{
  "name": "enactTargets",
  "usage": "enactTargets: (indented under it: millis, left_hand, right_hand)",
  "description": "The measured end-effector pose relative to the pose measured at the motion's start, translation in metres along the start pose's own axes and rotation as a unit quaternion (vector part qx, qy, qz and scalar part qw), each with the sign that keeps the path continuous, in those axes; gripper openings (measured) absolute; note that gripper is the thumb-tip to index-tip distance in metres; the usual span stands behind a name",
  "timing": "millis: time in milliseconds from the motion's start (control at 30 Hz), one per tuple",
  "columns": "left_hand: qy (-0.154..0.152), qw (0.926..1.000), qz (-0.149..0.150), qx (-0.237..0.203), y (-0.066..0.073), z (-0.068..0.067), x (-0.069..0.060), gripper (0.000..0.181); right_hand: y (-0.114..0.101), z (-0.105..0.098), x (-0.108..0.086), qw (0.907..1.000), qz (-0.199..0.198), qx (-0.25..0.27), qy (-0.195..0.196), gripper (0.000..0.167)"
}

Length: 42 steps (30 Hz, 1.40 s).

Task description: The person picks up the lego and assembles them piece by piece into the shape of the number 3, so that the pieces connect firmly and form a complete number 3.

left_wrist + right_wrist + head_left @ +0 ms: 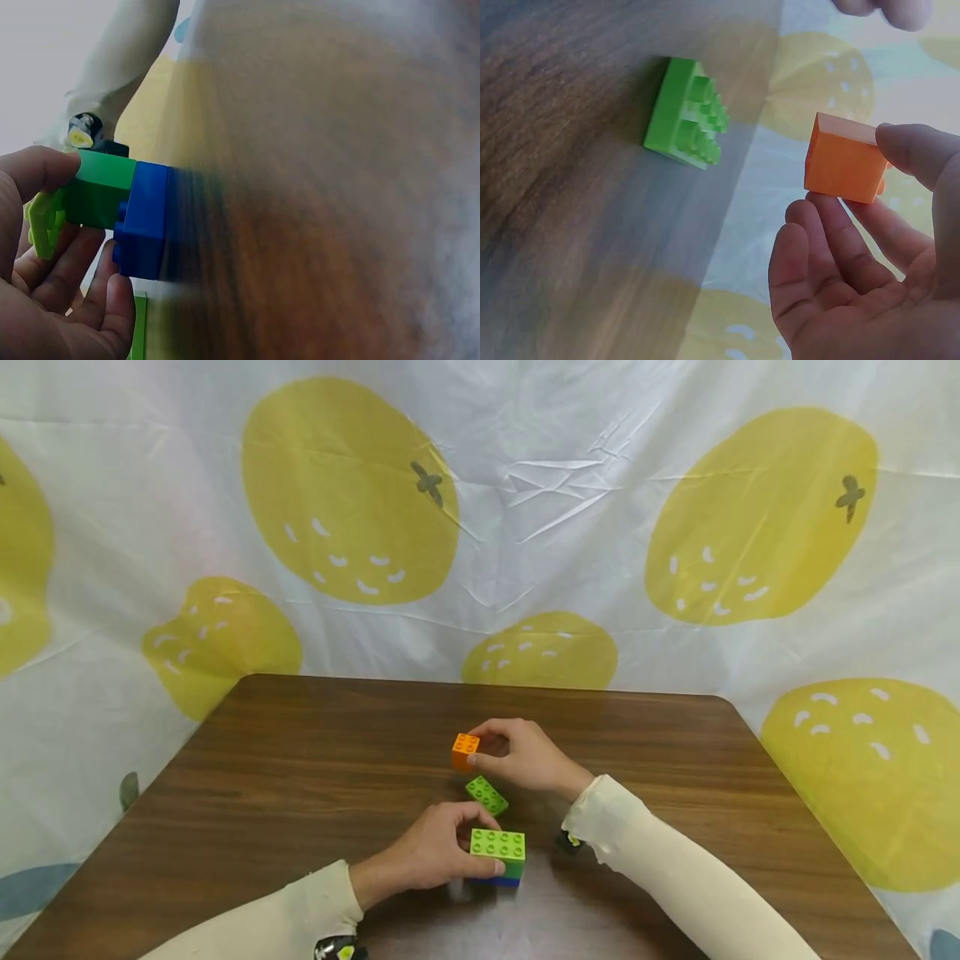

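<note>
Near the front of the table, the left hand [431,852] grips a stack of bricks: a lime plate [498,843] on top, a green brick [101,187] in the middle, a blue brick [146,221] at the bottom. In the left wrist view the thumb presses near the green brick's edge. The right hand [532,758] pinches an orange brick [845,159] between thumb and fingers; in the right wrist view it is off the tabletop. Between the hands, a loose light green brick [487,796] lies studs up on the table, touched by neither hand.
The brown wooden table [337,752] has its far edge against a white curtain [540,527] with yellow fruit prints. Both forearms reach in from the near side, the right one across the table's right half.
</note>
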<state>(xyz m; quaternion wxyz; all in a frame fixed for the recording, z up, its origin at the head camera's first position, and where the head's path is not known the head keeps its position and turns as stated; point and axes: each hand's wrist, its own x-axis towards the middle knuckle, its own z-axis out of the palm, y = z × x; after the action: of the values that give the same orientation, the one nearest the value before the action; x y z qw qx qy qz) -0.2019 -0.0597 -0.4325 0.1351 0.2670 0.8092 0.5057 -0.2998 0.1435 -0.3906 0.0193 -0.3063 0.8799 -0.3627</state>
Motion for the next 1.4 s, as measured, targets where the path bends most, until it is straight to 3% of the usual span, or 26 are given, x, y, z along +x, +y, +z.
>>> enactTargets:
  millis: [600,933,1400]
  left_hand:
    - [-0.005,0.9998,0.002,-0.017,-0.002,-0.001,0.002,0.034]
    - [-0.011,0.9998,-0.002,-0.015,-0.003,-0.002,0.003,0.037]
    - [-0.005,0.9999,-0.006,-0.012,-0.004,-0.004,0.005,0.041]
  right_hand:
    - [-0.024,-0.025,-0.035,0.9985,-0.037,0.021,0.033,0.034]
    - [-0.037,-0.031,-0.055,0.9979,-0.014,0.059,0.023,0.037]
    - [-0.039,-0.030,-0.079,0.9967,-0.017,0.076,0.022,0.033]
